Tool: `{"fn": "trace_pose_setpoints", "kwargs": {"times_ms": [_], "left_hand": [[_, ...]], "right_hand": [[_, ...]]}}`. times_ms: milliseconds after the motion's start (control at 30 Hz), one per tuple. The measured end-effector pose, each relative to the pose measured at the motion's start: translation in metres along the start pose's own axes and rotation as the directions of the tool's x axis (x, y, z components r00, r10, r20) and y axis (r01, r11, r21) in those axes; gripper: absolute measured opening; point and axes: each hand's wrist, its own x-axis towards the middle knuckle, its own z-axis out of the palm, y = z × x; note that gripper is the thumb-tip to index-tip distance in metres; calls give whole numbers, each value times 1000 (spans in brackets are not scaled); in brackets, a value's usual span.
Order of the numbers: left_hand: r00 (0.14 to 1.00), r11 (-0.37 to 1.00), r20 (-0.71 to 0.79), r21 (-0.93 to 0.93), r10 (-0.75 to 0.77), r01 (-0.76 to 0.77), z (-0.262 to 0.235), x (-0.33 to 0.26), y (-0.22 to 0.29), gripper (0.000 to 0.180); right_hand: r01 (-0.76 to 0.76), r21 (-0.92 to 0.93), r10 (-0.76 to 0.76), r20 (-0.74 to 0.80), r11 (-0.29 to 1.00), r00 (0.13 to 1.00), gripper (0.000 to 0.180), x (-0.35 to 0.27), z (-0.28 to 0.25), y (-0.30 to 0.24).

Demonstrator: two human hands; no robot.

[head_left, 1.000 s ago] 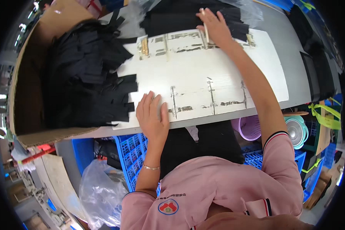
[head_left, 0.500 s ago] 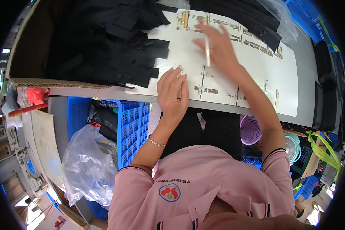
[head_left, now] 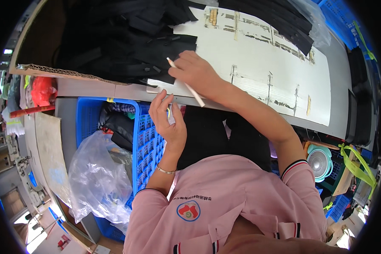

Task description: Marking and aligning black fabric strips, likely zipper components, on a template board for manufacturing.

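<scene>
My right hand (head_left: 199,75) is closed around a white pencil (head_left: 194,94), its point toward the black pieces and its blunt end over the table edge. The hand is at the right border of a pile of black fabric pieces (head_left: 127,55); whether its fingers touch the fabric is unclear. My left hand (head_left: 170,122) is raised just in front of the table edge, fingers bent and apart, with nothing visible in it. A white board (head_left: 258,61) with dark tape-like strips and marked lines lies on the table beneath my right forearm.
A cardboard box edge (head_left: 72,73) borders the pile. More black strips (head_left: 279,21) lie across the board's far side. Below the table, at left, stands a blue basket (head_left: 140,156) beside a clear plastic bag (head_left: 97,173). A turquoise fan (head_left: 319,163) is at lower right.
My right hand has swung left and nearer with the pencil, from the far part of the board to the black pile. My left hand has come off the board, toward me and left.
</scene>
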Motion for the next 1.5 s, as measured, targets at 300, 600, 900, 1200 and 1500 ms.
{"fn": "trace_pose_setpoints", "kwargs": {"times_ms": [300,600,900,1200,1500], "left_hand": [[977,992,183,-73,111,-99,7,12,31,25],[658,938,693,-75,293,-339,60,29,57,52],[614,938,736,-80,284,-338,77,14,91,54],[602,921,734,-84,315,-380,90,-2,97,63],[734,946,655,87,182,-312,61,9,61,71]], "right_hand": [[-121,-230,103,-90,966,991,23,-104,-110,1],[-403,-397,388,-122,825,914,26,-213,-176,-10],[-538,-493,520,-189,684,833,32,-247,-184,-19],[-643,-566,632,-254,516,732,42,-291,-215,-4],[-691,-519,631,-325,504,705,31,-290,-208,-1]]}}
